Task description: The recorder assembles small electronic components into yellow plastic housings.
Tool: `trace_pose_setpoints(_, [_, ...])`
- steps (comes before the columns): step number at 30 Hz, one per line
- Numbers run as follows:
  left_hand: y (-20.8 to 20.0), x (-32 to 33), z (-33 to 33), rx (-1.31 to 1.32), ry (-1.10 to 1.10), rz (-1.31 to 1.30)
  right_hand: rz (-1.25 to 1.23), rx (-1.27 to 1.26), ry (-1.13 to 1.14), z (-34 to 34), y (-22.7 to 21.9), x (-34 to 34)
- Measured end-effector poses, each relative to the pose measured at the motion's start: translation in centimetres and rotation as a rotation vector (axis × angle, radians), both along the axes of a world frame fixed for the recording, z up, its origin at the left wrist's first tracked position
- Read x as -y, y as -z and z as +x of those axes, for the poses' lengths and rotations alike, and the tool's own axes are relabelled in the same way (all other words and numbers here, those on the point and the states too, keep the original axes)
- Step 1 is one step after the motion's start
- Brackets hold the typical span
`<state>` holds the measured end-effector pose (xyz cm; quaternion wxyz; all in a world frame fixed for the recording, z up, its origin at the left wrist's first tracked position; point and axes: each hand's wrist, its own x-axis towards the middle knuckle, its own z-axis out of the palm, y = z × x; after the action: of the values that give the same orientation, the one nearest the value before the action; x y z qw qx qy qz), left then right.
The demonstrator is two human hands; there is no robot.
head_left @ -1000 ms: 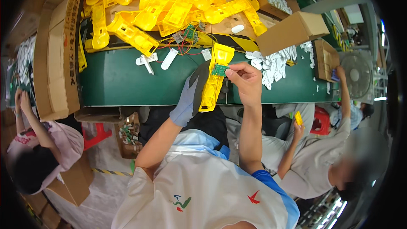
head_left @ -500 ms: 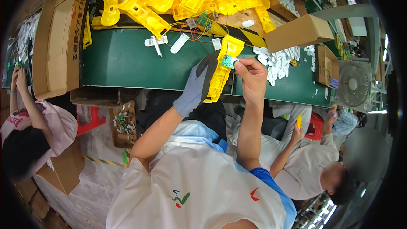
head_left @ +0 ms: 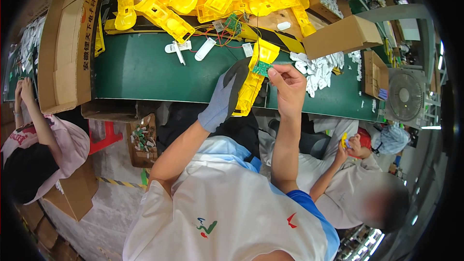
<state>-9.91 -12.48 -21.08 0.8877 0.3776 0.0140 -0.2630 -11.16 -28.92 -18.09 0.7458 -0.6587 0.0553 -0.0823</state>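
My left hand (head_left: 226, 92), in a grey and black work glove, is closed round a long yellow plastic housing (head_left: 252, 88), held tilted over the front edge of the green table. Bare, my right hand (head_left: 290, 84) pinches the right end of a small green circuit board (head_left: 262, 68) between thumb and fingers. The board lies across the housing's open side; whether it touches the plastic I cannot tell. Just beyond are white plastic parts (head_left: 205, 49), red wires and another green circuit board (head_left: 234, 23).
Yellow housings (head_left: 217, 0) are heaped at the back. White pieces (head_left: 319, 72) lie in a pile at the right, beside an open cardboard box (head_left: 342, 37). A tall carton (head_left: 65, 43) stands left. Co-workers sit at both sides; the right one holds a yellow part (head_left: 344, 140).
My hands have hardly moved; the circuit board between my fingers has tilted slightly and lost its glare. The right co-worker has brought both hands together at the yellow part.
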Motion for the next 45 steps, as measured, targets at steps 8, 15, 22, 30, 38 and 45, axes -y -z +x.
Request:
trace_pose_setpoints(8, [-0.8,0.7,-0.2,0.012,-0.012,0.063,-0.040,-0.022,0.066,-0.5,-0.1,-0.9])
trace_pose_setpoints(15, [0.4,0.9,-0.8,0.063,-0.176,0.153,0.093,-0.119,0.108,-0.6,1.6,-3.4])
trace_pose_setpoints(22, [0.3,0.4,-0.9,0.005,-0.146,0.041,0.117,-0.117,0.060,-0.8,1.5,-3.2])
trace_pose_setpoints(30, [1.2,0.1,-0.4,-0.050,0.007,0.096,0.086,-0.046,-0.011,-0.7,1.8,-3.0])
trace_pose_setpoints(38, [-0.2,0.1,-0.6,-0.063,-0.019,0.079,0.019,-0.173,-0.029,-2.1,0.4,-2.7])
trace_pose_setpoints(45, [0.4,0.4,-0.5,-0.001,-0.055,0.138,-0.111,-0.078,0.137,-3.8,0.2,-3.7])
